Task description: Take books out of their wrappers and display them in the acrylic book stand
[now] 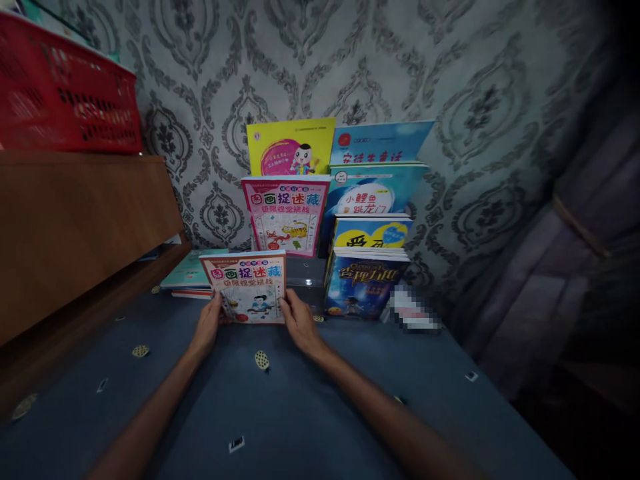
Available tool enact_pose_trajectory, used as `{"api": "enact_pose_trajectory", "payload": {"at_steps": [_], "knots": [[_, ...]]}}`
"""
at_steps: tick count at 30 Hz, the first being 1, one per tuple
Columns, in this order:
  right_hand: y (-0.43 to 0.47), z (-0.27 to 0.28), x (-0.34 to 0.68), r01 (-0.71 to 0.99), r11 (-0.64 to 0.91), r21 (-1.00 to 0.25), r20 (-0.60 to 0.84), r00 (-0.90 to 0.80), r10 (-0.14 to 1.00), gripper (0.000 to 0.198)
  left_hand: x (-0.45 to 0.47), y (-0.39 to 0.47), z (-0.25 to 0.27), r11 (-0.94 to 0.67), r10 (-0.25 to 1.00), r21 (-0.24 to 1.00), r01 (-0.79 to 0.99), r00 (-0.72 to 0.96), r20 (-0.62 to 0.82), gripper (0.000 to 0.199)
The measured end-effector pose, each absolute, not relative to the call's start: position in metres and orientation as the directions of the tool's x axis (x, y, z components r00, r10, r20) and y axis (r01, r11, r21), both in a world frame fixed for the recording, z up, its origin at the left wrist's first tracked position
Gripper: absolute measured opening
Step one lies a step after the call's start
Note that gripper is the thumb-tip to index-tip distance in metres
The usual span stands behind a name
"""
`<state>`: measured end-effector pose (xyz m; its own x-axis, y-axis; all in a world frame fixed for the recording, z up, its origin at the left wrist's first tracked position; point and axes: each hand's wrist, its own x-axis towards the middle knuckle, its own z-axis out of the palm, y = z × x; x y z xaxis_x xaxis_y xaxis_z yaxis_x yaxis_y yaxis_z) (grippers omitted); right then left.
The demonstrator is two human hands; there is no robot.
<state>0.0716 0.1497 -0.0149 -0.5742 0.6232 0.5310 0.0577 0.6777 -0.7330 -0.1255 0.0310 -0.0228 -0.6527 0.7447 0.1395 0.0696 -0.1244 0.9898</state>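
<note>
Both hands grip one upright picture book [253, 293] with an orange-brown border, its cover facing me. My left hand [209, 323] is closed on its left edge, and my right hand [300, 320] is closed on its right edge. Behind it stands a similar pink-bordered book [287, 220], with a yellow book [290, 143] behind that. To the right, a second column holds a dark blue book [367, 287] in front, then a yellow and blue book [373, 230], a teal book [375, 190] and a blue book [383, 140]. Lower parts of the rear books are hidden.
Several flat books [187, 273] lie at the left, beside a wooden cabinet [80, 233] with a red basket [70, 93] on top. A blurred-out item [413, 310] lies right of the books. A curtain [540, 267] hangs at the right. Patterned dark blue cloth [190, 427] covers the surface.
</note>
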Motion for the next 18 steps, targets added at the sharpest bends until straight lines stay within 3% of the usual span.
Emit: {"api": "enact_pose_trajectory", "payload": {"at_steps": [10, 18], "knots": [[0.149, 0.018, 0.085, 0.078, 0.712, -0.698, 0.566, -0.549, 0.615, 0.024, -0.115, 0.037, 0.009, -0.145, 0.717, 0.987, 0.074, -0.679, 0.156, 0.083], [0.173, 0.048, 0.093, 0.097, 0.726, -0.681, 0.616, -0.461, 0.639, 0.020, -0.110, 0.067, 0.060, -0.032, 0.774, 0.996, 0.078, -0.629, 0.074, 0.070]]}}
